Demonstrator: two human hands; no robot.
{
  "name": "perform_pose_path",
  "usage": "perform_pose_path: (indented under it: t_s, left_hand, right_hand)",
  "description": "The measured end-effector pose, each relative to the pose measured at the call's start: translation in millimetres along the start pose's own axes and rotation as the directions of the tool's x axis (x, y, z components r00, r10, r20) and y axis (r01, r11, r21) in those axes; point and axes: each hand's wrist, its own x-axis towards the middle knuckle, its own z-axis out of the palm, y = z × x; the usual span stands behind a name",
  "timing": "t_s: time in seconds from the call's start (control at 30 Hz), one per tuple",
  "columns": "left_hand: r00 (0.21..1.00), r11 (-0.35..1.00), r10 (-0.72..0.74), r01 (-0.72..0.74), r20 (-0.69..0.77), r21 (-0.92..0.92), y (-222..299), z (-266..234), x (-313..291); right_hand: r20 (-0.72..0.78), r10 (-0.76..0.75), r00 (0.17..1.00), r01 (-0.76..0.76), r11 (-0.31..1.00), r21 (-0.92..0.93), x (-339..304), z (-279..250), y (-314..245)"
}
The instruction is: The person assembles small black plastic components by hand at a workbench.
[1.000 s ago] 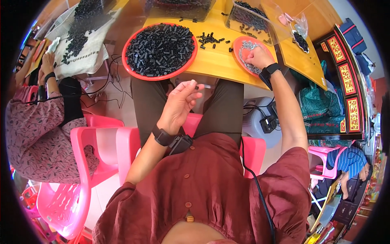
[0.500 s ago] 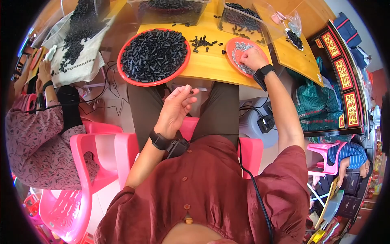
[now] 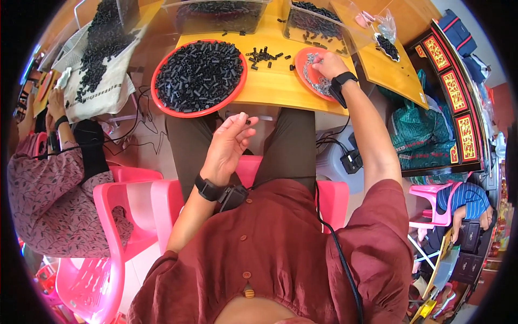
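My left hand [image 3: 226, 148] is raised above my lap, palm turned inward, thumb and forefinger pinched on a small black tubular piece [image 3: 248, 122]. My right hand [image 3: 330, 66] reaches over the orange-red plate [image 3: 300, 63], its fingertips closed together among small silver metal parts [image 3: 325, 86]. Whatever those fingertips pinch, if anything, is too small to make out. Left of that plate sits a round red tray [image 3: 156, 100] heaped with black tubular pieces [image 3: 199, 75].
Several loose black pieces [image 3: 261, 56] lie on the yellow table [image 3: 270, 89] between tray and plate. Clear bins [image 3: 216, 24] of black pieces stand behind. A person [image 3: 48, 189] works at my left beside a pink chair [image 3: 135, 216]. A black cable [image 3: 337, 243] crosses my shirt.
My right hand has shifted slightly forward over the plate, its fingers still closed. The left hand stays almost in place with its black piece. The whole view has shifted a little.
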Motion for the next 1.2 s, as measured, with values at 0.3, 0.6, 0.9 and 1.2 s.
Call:
perform_pose_path:
  t_s: [0.3,0.6,0.9,1.2]
  left_hand:
    - [0.999,0.999,0.014,-0.013,0.035,-0.042,0,-3,3]
    - [0.996,0.992,0.021,-0.01,0.088,-0.122,-1,-7,4]
    - [0.995,0.99,-0.01,0.024,0.099,-0.139,-4,-6,6]
    - [0.997,0.991,-0.014,0.025,0.082,-0.135,-1,-6,5]
  right_hand:
    - [-0.001,0.026,1.0,-0.025,0.989,-0.148,12,4,-2]
    - [-0.02,-0.146,0.989,0.137,0.96,-0.244,3,9,-5]
    - [-0.033,-0.044,0.998,0.043,0.998,-0.039,7,0,20]
    - [0.127,-0.074,0.989,0.065,0.995,0.071,-5,-2,-3]
